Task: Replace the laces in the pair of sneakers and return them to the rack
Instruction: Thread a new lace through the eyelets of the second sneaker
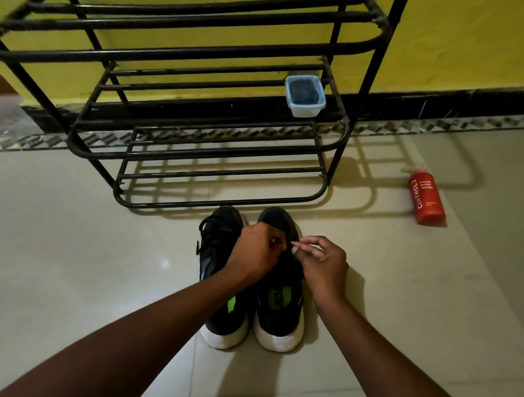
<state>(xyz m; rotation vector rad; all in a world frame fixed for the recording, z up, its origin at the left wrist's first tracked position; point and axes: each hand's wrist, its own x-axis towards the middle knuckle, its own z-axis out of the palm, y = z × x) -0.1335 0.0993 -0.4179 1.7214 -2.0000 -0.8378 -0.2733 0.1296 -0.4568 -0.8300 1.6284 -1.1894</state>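
Two black sneakers with white soles stand side by side on the floor, toes toward the rack. The left sneaker [217, 248] has a black lace threaded over its tongue. Over the front of the right sneaker [278, 312] both hands work at its black lace. My left hand [257, 252] has its fingers curled and pinches the lace. My right hand [321, 261] pinches the lace end between thumb and forefinger. The lace itself is mostly hidden by my fingers. The black metal shoe rack [197, 128] stands just beyond the sneakers against a yellow wall.
A clear plastic box [304, 96] with dark contents sits on a middle shelf of the rack, at its right end. A red bottle of body wash [427, 198] lies on the tiled floor to the right. Pale floor tiles [58, 242] spread around the shoes.
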